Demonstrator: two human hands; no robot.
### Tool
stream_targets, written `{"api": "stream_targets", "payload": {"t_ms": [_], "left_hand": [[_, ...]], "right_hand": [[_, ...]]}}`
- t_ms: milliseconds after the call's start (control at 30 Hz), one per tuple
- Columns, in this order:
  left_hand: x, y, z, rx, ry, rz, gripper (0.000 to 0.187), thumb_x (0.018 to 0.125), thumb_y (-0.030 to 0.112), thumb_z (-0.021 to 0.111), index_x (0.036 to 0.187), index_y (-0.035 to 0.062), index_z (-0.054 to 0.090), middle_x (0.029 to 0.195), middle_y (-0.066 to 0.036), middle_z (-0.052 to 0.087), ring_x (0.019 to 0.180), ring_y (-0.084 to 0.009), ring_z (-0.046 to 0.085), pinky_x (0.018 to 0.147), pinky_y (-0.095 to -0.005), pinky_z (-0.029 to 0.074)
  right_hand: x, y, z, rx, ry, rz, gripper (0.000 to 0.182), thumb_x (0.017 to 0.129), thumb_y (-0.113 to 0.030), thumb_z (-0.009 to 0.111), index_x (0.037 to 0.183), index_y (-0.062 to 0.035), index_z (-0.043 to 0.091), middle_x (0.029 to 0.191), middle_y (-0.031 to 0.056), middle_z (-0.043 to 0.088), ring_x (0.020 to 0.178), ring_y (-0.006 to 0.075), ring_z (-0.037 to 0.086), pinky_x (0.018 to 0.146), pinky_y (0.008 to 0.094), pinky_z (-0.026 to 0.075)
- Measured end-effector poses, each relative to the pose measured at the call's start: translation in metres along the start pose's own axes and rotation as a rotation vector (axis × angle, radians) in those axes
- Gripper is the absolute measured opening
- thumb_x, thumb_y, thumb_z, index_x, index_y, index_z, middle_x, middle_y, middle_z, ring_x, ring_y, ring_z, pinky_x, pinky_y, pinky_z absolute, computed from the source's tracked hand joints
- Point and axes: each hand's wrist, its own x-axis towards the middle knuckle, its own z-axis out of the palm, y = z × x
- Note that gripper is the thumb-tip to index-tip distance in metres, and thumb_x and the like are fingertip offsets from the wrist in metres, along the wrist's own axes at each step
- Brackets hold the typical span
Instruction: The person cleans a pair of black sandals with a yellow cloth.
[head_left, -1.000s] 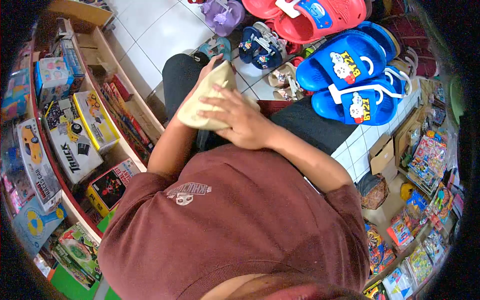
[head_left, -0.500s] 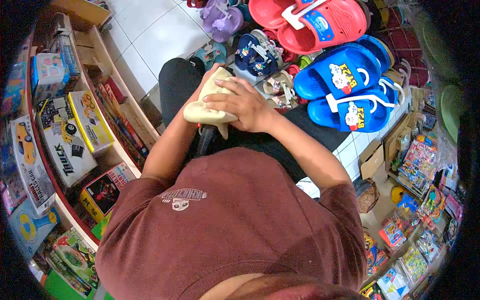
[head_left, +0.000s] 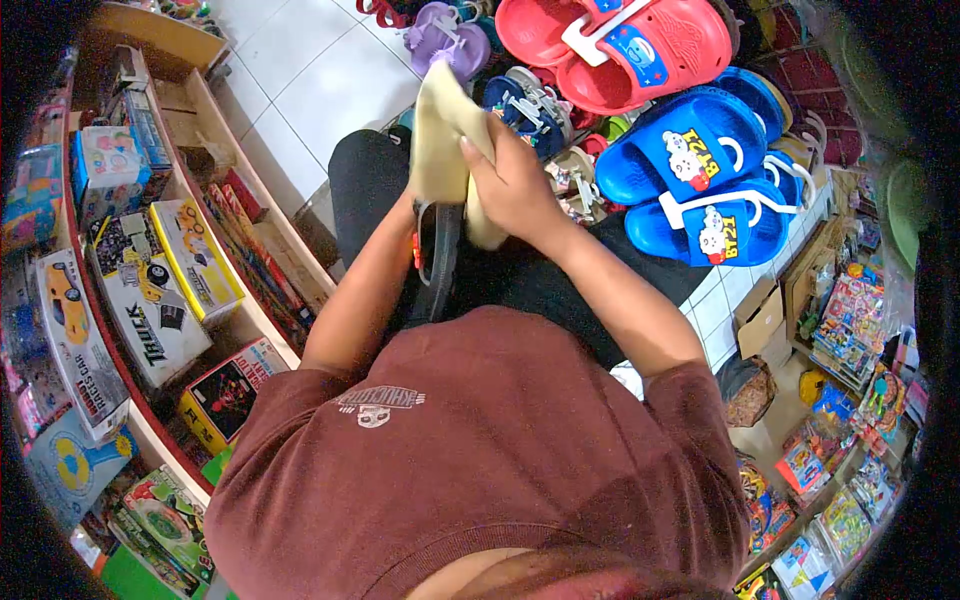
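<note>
A pale yellow cloth is draped over the front of a black sandal, whose sole and a strap with a small red-orange piece show below it. My right hand is closed on the cloth, thumb on top, with a fold hanging beneath the palm. My left hand is at the sandal's left side, mostly hidden by the cloth; it appears to hold the sandal, though its fingers do not show. Both hands are above my dark-trousered lap.
Blue slippers, red clogs and purple sandals are ahead and to the right. A shelf with boxed toys runs along the left. Packaged toys are at far right, near a cardboard box.
My right hand has moved slightly right and turned from lying flat over the cloth to gripping its side. The cloth now stretches upward, and more of the black sandal shows.
</note>
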Motion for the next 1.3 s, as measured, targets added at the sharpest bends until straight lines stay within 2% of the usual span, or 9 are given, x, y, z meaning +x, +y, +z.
{"api": "stream_targets", "payload": {"t_ms": [100,233,367,467,567,667,800,1067,1300], "left_hand": [[0.005,-0.016,-0.006,0.028,-0.025,-0.027,0.039,0.090,0.036,0.059,0.114,0.0056,0.057,0.102,-0.014,0.065,0.088,-0.0275,0.065,0.076,-0.0390,0.053],[-0.012,-0.018,-0.017,0.138,-0.115,-0.112,0.039,0.088,0.030,0.063,0.116,0.0038,0.057,0.105,-0.014,0.065,0.093,-0.0276,0.065,0.081,-0.0379,0.052],[-0.008,-0.035,-0.017,0.423,-0.069,0.007,0.041,0.086,0.023,0.068,0.119,0.0021,0.056,0.109,-0.015,0.066,0.098,-0.0276,0.065,0.087,-0.0367,0.051],[-0.008,-0.035,-0.009,0.672,-0.114,0.272,0.046,0.080,0.022,0.071,0.119,0.0017,0.056,0.102,-0.015,0.069,0.092,-0.0299,0.068,0.083,-0.0368,0.052],[-0.007,-0.008,-0.006,0.627,-0.191,-0.026,0.040,0.086,0.023,0.067,0.117,0.0011,0.056,0.099,-0.016,0.069,0.090,-0.0256,0.068,0.080,-0.0354,0.054],[-0.018,0.012,0.006,0.326,-0.070,-0.145,0.038,0.088,0.021,0.064,0.119,0.0013,0.056,0.093,-0.015,0.068,0.080,-0.0227,0.069,0.070,-0.0348,0.056],[-0.006,-0.046,-0.005,-0.138,0.029,-0.073,0.036,0.090,0.021,0.063,0.119,0.0005,0.056,0.089,-0.014,0.068,0.074,-0.0225,0.069,0.065,-0.0357,0.057],[-0.007,0.006,-0.011,-0.375,-0.286,-0.469,0.051,0.097,0.051,0.047,0.111,0.0037,0.060,0.085,-0.014,0.066,0.065,-0.0266,0.066,0.066,-0.0379,0.055],[-0.023,0.079,0.001,0.133,-0.696,-0.298,0.039,0.088,0.024,0.068,0.121,0.0060,0.057,0.102,-0.005,0.059,0.100,-0.0144,0.058,0.085,-0.0306,0.049]], "right_hand": [[0.008,0.001,-0.003,-0.430,-0.121,-0.466,0.039,0.081,-0.017,0.064,0.119,-0.0068,0.062,0.130,0.0145,0.061,0.129,0.0386,0.049,0.108,0.0528,0.035],[-0.008,0.054,0.015,-0.406,-0.255,-0.415,0.044,0.076,-0.013,0.071,0.120,-0.0137,0.065,0.137,0.0070,0.057,0.135,0.0368,0.043,0.114,0.0501,0.030],[0.013,0.109,0.017,-0.205,-0.013,-0.262,0.035,0.085,-0.014,0.067,0.119,-0.0100,0.066,0.124,0.0123,0.064,0.121,0.0316,0.057,0.105,0.0399,0.041],[0.020,0.115,0.000,0.545,-0.075,0.475,0.031,0.095,-0.017,0.057,0.120,0.0002,0.063,0.117,0.0133,0.066,0.106,0.0222,0.064,0.097,0.0323,0.046],[0.019,0.112,-0.007,0.721,-0.017,0.506,0.033,0.092,-0.015,0.060,0.120,0.0030,0.062,0.121,0.0163,0.065,0.112,0.0237,0.062,0.100,0.0340,0.045],[0.008,0.086,-0.003,0.011,-0.010,-0.163,0.041,0.087,-0.021,0.066,0.121,0.0029,0.063,0.125,0.0210,0.064,0.120,0.0340,0.058,0.104,0.0412,0.043],[0.006,0.100,0.004,-0.304,-0.216,-0.309,0.039,0.086,-0.013,0.068,0.123,-0.0026,0.063,0.124,0.0155,0.063,0.119,0.0285,0.057,0.105,0.0402,0.042],[0.021,0.135,-0.012,0.713,0.226,0.677,0.042,0.096,-0.034,0.057,0.122,-0.0008,0.062,0.109,0.0103,0.069,0.095,0.0187,0.065,0.084,0.0337,0.050],[0.027,0.183,0.001,0.375,0.384,0.611,0.043,0.095,-0.035,0.060,0.121,-0.0007,0.059,0.095,0.0098,0.068,0.083,0.0193,0.066,0.069,0.0328,0.052]]}}
